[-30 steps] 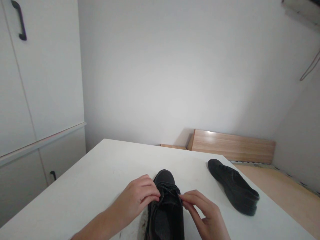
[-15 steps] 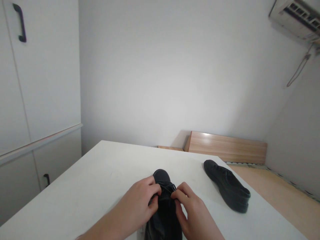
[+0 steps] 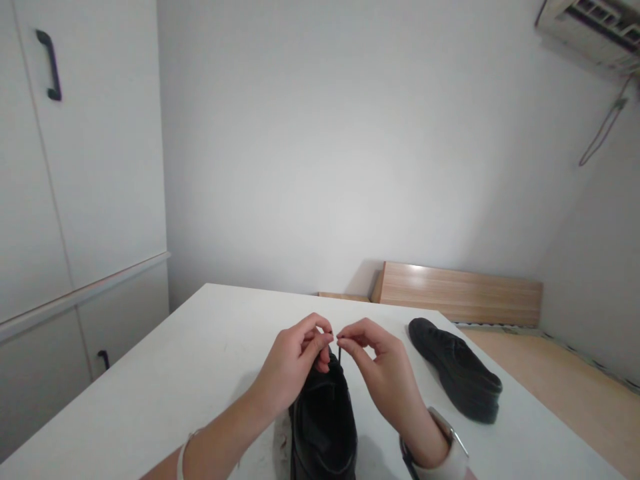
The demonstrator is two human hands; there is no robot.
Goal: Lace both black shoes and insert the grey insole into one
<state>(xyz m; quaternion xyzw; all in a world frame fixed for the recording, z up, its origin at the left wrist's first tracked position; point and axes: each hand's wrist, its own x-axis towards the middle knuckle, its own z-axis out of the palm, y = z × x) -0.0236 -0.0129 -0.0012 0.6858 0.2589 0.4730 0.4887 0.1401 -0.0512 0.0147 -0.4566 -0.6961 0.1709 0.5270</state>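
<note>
A black shoe stands on the white table in front of me, its heel nearest and its toe end hidden behind my hands. Above its lacing, my left hand pinches a black shoelace between thumb and forefinger. My right hand is closed in a pinch just to the right, also on the shoelace, which runs down from its fingertips to the shoe. The two sets of fingertips are almost touching. Another black shoe rests apart at the right side of the table.
The white table reaches towards the wall. Beyond its right edge lies a bed with a wooden headboard. A white cabinet with dark handles stands on the left, and an air conditioner hangs at upper right.
Both hands have risen from the sides of the shoe's lacing to above it, now drawing the shoelace up. More of the shoe's opening shows. The other shoe stays put.
</note>
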